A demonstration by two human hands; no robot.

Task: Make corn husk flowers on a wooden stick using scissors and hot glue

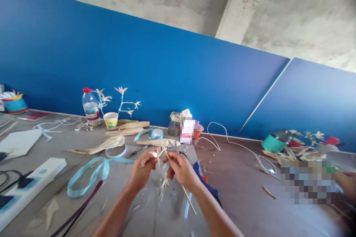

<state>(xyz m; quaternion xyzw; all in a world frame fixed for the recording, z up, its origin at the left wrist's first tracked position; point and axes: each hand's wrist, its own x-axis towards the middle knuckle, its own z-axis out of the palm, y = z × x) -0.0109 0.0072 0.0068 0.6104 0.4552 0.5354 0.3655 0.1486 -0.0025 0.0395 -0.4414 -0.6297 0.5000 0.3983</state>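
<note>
My left hand (142, 169) and my right hand (181, 170) meet above the table, both pinched on a thin pale stem with small dried-husk flowers (164, 177). The stem runs down and right past my right wrist. A roll of pale tape shows at my left fingertips. Corn husks (109, 143) lie just beyond my hands, and a blue glue gun (207, 187) lies under my right forearm.
A light blue ribbon (89, 176) curls at left by a white power strip (30, 187). At the back stand a water bottle (90, 106), a yellow cup with a husk-flower branch (111, 119) and a jar (175, 123). Another person's hand (346, 183) is at far right.
</note>
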